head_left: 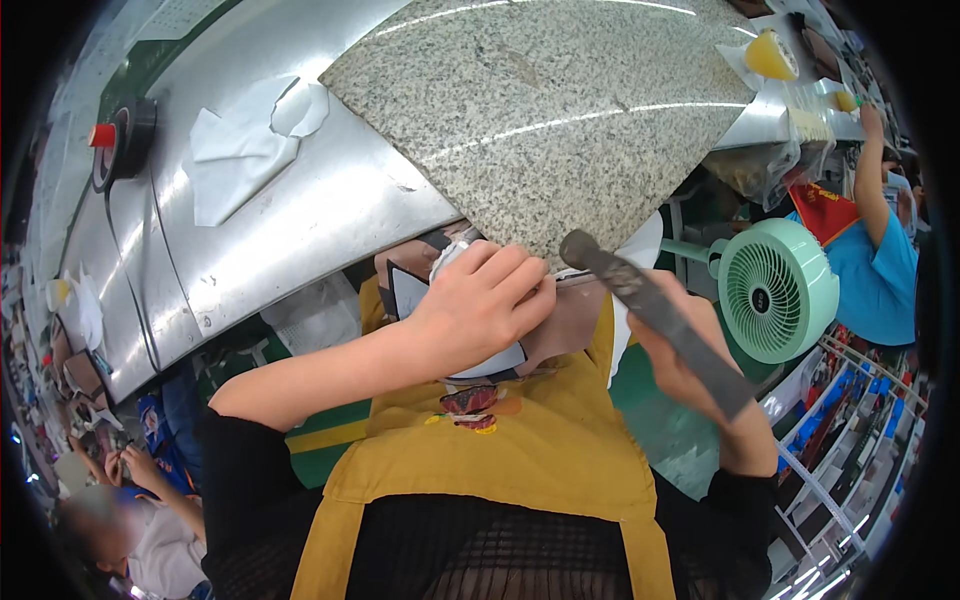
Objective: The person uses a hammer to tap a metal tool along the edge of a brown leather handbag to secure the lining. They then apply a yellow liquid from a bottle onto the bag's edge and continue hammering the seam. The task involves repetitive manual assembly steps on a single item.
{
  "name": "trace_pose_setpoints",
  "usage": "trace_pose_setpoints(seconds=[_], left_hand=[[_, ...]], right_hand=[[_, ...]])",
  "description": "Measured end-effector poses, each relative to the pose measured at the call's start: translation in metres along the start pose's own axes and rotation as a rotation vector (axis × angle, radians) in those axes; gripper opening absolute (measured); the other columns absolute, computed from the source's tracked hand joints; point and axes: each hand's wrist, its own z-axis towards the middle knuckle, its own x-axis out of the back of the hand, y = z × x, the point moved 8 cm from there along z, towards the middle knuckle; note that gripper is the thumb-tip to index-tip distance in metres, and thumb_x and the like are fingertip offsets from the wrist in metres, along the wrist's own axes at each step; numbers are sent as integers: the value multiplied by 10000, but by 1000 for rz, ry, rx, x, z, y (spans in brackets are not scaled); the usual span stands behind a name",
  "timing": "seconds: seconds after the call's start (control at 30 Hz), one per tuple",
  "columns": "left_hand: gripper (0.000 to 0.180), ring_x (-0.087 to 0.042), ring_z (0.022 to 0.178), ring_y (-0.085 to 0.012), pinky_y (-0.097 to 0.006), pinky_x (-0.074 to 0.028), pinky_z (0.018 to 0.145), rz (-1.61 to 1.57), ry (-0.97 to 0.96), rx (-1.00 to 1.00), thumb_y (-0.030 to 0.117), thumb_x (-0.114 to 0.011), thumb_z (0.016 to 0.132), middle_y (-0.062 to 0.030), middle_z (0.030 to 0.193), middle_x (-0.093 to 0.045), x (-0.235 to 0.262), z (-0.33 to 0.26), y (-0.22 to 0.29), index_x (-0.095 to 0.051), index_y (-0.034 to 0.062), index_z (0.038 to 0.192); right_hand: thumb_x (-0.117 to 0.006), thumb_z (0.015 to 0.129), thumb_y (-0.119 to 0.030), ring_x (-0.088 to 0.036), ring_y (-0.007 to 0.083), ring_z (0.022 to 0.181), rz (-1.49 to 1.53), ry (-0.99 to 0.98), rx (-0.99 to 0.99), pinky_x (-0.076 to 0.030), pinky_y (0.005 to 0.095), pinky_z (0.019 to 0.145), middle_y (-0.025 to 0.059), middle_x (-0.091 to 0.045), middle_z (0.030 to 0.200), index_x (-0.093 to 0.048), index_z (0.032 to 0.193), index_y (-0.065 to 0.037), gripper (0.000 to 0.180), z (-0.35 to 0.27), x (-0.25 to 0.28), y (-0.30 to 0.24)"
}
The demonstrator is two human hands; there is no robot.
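My right hand (658, 362) is wrapped round a dark hammer (672, 322). The hammer's rounded head end lies over the near corner of a speckled granite slab (560, 150). Just left of it, my left hand (485, 305) has its fingers curled together over a brown-and-white piece of material (570, 325) at that same corner. The piece hangs down in front of my yellow apron (500, 450). My left fingertips are partly hidden, so their exact hold on the material does not show.
Left of the slab, a metal table (350, 190) bears a white cut sheet (240, 155) and a black round object (135, 140) with a red top. A green fan (765, 300) stands at right. Co-workers sit at lower left and far right. A yellow cone-shaped spool (770, 57) stands beyond.
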Motion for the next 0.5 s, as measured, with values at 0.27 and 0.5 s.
trace_pose_setpoints(seconds=[0.27,0.5], left_hand=[[232,-514,828,-191,-313,-411,704,3,48,-6,121,-587,652,-40,847,-494,-1,-2,-1,-551,64,874],[325,-530,897,-240,-351,-427,752,-162,6,206,101,-702,678,-36,922,-536,1,-5,-16,-594,74,983]], right_hand=[[-501,903,-41,-465,368,599,213,49,-106,-403,357,552,182,-503,695,-505,1080,-15,178,3,4,0],[-536,901,-65,-512,436,655,106,-65,-177,-422,382,555,214,-523,704,-503,1083,-20,191,5,-14,12]])
